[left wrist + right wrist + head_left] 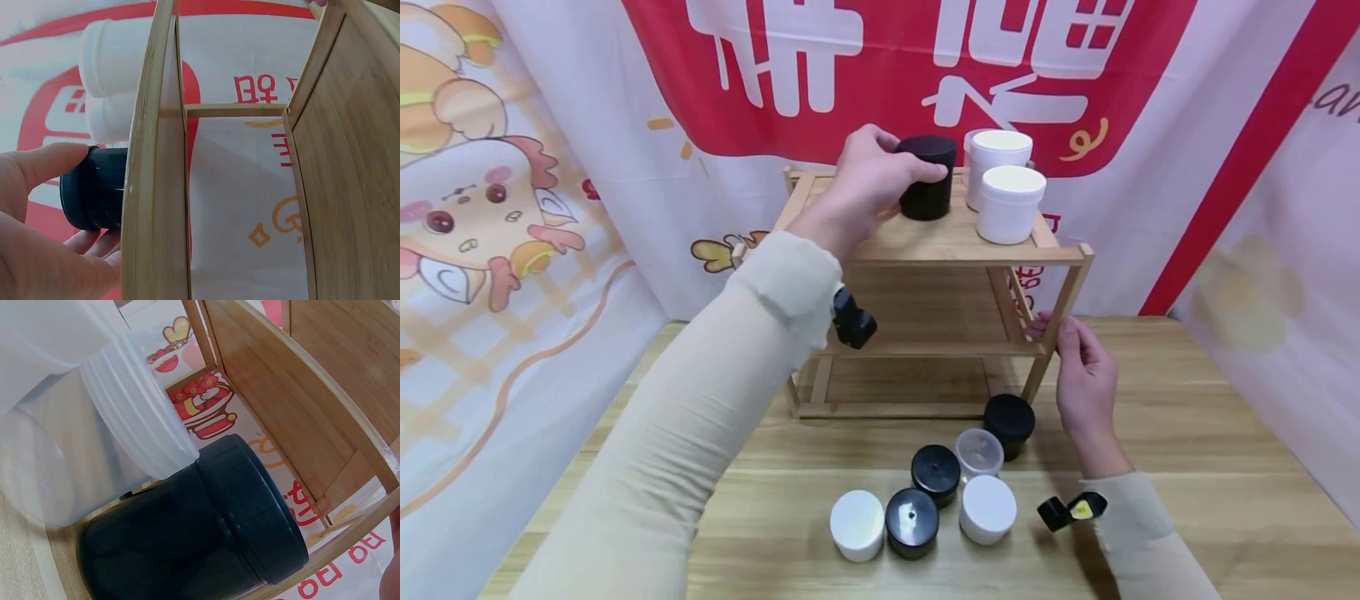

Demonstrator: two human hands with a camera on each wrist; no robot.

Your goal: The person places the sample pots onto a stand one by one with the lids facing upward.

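My left hand [876,171] holds a black lidded jar [927,187] on the top board of a three-tier wooden rack [917,252]. Its thumb and fingers go round the jar in the left wrist view, where the jar [94,190] stands beside the board's edge. Two white jars [1009,208] stand to the right of it on the same board, with a partly hidden translucent one behind. My right hand [1088,375] grips the rack's right front post [1060,317] at mid height. Only a bit of that hand shows at the right wrist view's edge.
On the table before the rack stand white jars [857,525], black jars [912,523] and a clear jar [979,454]. One black jar [1009,423] is close to the rack's right front foot. A printed cloth [1247,250] hangs behind and along both sides.
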